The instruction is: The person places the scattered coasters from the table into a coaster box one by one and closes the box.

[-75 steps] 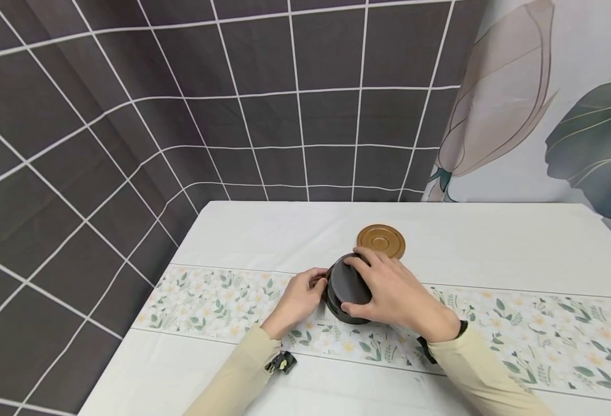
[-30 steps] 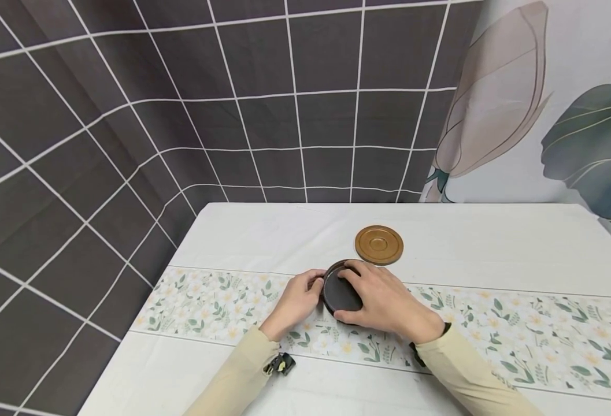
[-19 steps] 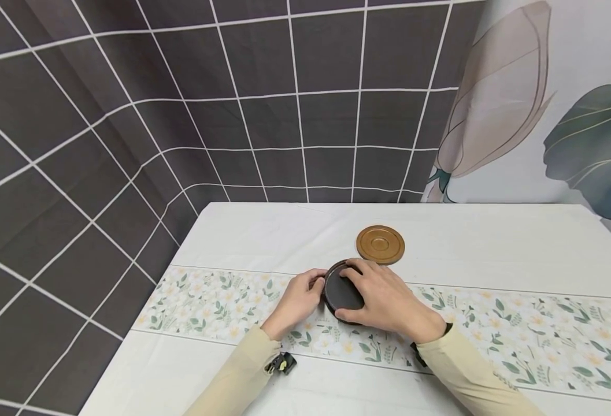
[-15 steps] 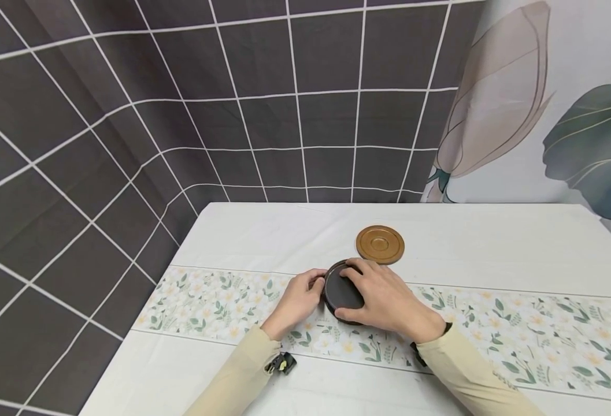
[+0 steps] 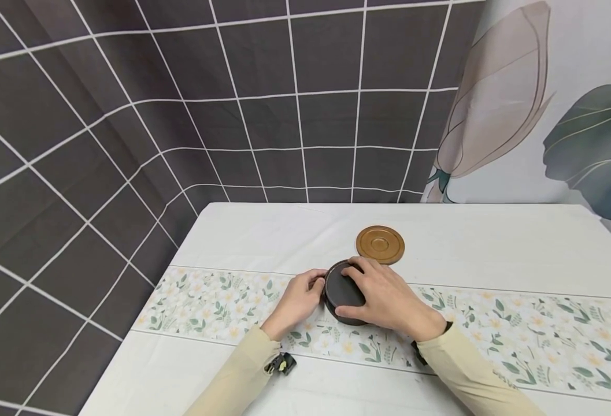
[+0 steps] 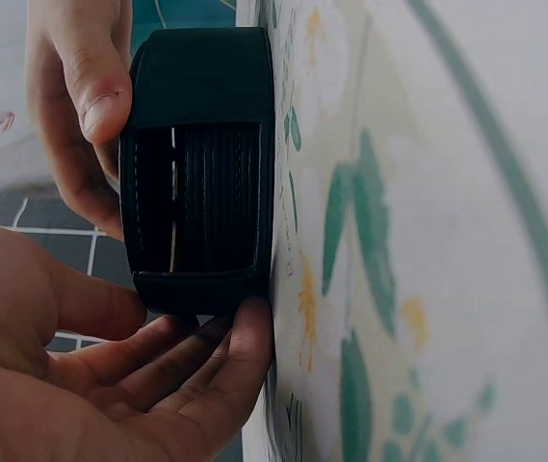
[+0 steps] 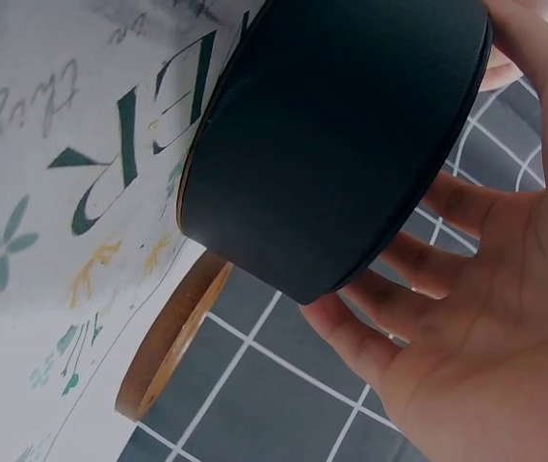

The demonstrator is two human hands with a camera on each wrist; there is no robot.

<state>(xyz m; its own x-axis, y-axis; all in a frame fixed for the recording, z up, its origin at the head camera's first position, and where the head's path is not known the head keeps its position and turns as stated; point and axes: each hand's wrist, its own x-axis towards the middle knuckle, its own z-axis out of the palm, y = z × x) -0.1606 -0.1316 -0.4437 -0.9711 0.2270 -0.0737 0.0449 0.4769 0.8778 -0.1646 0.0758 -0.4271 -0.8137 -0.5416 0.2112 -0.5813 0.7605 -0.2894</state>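
A round black coaster holder [image 6: 201,77] stands on the table between both hands. Through the cut-out in its wall, the left wrist view shows a stack of dark coasters [image 6: 221,197], with a thin gap under the top one. My left hand [image 5: 299,300] holds the holder's left side between thumb and fingers. From the right, my right hand [image 5: 388,297] spans the top coaster [image 5: 343,292], thumb at the near edge and fingers at the far edge. Its palm hides the right part. The right wrist view shows those fingertips along the upper rim.
A brown wooden disc [image 5: 380,244] with a ringed centre lies just behind the holder. The white table [image 5: 492,242] carries a floral printed strip [image 5: 534,329]. A dark grid curtain [image 5: 253,121] hangs behind and to the left, a leaf-print cloth [image 5: 508,104] at the back right.
The top coaster, tilted above the holder at first, came down level inside the rim. Since half a second ago it has risen slightly with the right hand. The left hand has stayed in place.
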